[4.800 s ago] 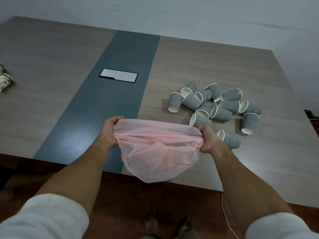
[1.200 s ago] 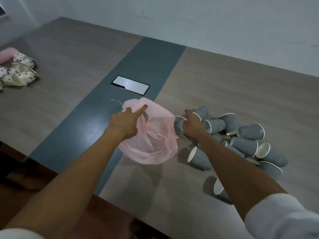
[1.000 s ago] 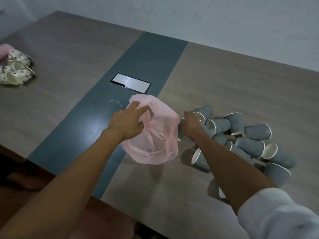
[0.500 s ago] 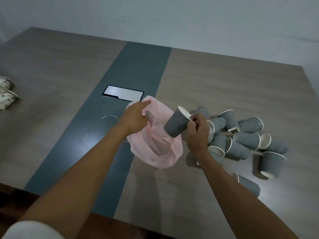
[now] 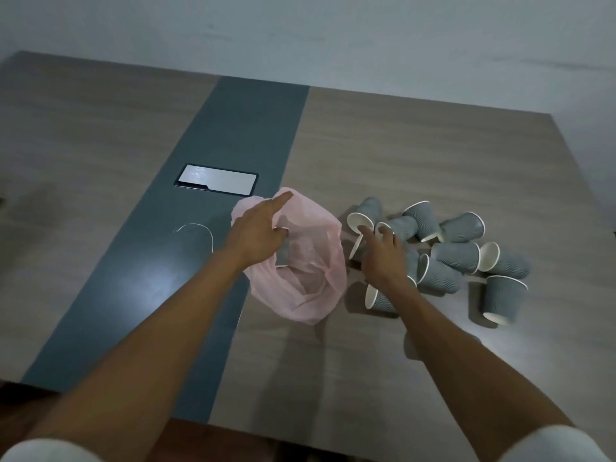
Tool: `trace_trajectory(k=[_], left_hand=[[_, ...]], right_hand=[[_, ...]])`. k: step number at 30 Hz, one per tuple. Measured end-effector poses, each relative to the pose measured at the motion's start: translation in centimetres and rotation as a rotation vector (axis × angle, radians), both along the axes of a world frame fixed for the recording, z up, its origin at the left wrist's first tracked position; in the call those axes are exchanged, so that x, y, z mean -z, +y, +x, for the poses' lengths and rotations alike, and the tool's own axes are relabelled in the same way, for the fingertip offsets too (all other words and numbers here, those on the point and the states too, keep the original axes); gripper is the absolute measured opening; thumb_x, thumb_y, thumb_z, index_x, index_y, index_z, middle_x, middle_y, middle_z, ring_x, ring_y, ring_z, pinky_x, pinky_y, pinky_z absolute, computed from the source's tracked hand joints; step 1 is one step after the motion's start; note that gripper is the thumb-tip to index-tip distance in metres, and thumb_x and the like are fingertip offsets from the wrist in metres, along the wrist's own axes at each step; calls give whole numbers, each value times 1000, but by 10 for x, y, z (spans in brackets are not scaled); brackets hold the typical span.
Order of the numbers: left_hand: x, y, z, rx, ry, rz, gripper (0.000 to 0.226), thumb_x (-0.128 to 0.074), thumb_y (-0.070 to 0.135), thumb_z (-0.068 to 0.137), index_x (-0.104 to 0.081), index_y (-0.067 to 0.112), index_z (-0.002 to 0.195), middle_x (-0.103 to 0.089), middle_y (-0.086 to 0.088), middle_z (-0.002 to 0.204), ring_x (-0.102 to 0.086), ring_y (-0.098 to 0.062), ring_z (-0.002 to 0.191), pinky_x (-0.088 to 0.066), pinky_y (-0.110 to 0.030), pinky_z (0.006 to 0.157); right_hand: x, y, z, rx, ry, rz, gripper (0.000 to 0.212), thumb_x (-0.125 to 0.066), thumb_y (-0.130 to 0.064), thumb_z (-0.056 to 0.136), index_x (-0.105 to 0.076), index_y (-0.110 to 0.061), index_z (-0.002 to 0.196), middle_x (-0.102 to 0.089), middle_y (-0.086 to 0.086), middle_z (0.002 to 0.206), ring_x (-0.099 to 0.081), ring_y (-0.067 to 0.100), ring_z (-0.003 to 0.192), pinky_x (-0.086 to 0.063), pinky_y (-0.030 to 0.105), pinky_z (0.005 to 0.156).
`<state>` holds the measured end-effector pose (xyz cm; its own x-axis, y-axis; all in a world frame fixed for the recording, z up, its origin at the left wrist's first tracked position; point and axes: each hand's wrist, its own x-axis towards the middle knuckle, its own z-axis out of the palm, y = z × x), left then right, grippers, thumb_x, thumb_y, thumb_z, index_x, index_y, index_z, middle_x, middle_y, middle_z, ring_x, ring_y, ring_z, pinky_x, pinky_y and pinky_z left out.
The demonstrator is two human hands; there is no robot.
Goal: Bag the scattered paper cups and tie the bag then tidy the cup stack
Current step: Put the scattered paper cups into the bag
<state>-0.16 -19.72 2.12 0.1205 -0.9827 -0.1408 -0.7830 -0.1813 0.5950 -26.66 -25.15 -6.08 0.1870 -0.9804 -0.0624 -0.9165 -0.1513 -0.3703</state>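
Cups (image 5: 456,253) lie scattered beside the right hand (image 5: 383,255), whose spread, empty fingers touch the nearest ones. The left hand (image 5: 256,235) grips the rim of a pink bag (image 5: 310,271), one cup inside. All rest on a wood-grain worktop (image 5: 416,155) with a grey stripe (image 5: 240,128), a metal plate (image 5: 216,180) and a pale wall (image 5: 300,35) behind.

Two bare forearms, white sleeves (image 5: 553,445) pushed up, bare hands, no rings
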Motion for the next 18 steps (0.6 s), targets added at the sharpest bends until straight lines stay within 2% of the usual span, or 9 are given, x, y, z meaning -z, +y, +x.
trace_trajectory(k=[2, 3, 6, 9, 12, 14, 16, 18], left_hand=[[-3, 1, -3, 4, -109, -3, 66, -60, 34, 96, -31, 46, 154, -44, 8, 157, -45, -27, 139, -43, -48, 110], [-5, 2, -6, 0, -160, -4, 63, -57, 34, 97, -32, 45, 154, -45, 8, 156, -46, -28, 138, -44, -49, 107], [-13, 3, -10, -22, -259, -23, 54, -54, 34, 98, -41, 41, 150, -51, 4, 151, -51, -32, 132, -46, -49, 104], [-17, 0, -11, -44, -278, -26, 49, -53, 29, 98, -48, 36, 146, -57, -1, 145, -55, -36, 127, -48, -48, 102], [-19, -6, -7, -31, -243, -19, 50, -51, 23, 95, -52, 33, 144, -61, -3, 141, -58, -37, 122, -50, -49, 99], [-20, -10, -3, -1, -212, 0, 53, -50, 19, 94, -51, 32, 145, -60, -3, 143, -58, -36, 123, -49, -50, 101], [-18, -13, 0, 40, -201, 0, 56, -50, 13, 94, -49, 29, 148, -58, -4, 144, -56, -35, 125, -47, -48, 105], [-19, -16, 0, 78, -202, -9, 58, -51, 8, 95, -47, 27, 150, -52, -4, 151, -52, -34, 131, -43, -45, 111]], right_hand=[[6, -15, -10, -129, 190, 72, 74, -59, -7, 85, -38, -35, 151, -33, 17, 144, -33, 43, 136, -34, 51, 107], [10, -22, -13, -180, 245, 87, 72, -60, -11, 87, -38, -37, 150, -32, 16, 144, -32, 42, 137, -33, 50, 108], [18, -35, -13, -265, 345, 98, 50, -63, -24, 91, -54, -34, 140, -39, 14, 145, -36, 39, 136, -31, 49, 109], [19, -36, -15, -321, 394, 13, 32, -63, -35, 91, -65, -27, 122, -52, 10, 132, -46, 35, 125, -34, 44, 101], [9, -31, -20, -234, 205, -139, 28, -57, -33, 88, -66, -14, 106, -60, 15, 114, -56, 39, 106, -40, 46, 89], [-4, -25, -21, -139, -113, -212, 26, -57, -32, 82, -64, -10, 94, -62, 14, 99, -57, 36, 89, -44, 43, 78], [-20, -15, -14, -106, -469, -83, 21, -56, -30, 77, -61, -11, 84, -60, 4, 80, -53, 22, 73, -42, 35, 67], [-28, -9, 0, -160, -568, 156, 21, -54, -31, 75, -63, -13, 81, -55, -6, 67, -49, 13, 62, -41, 32, 62]])
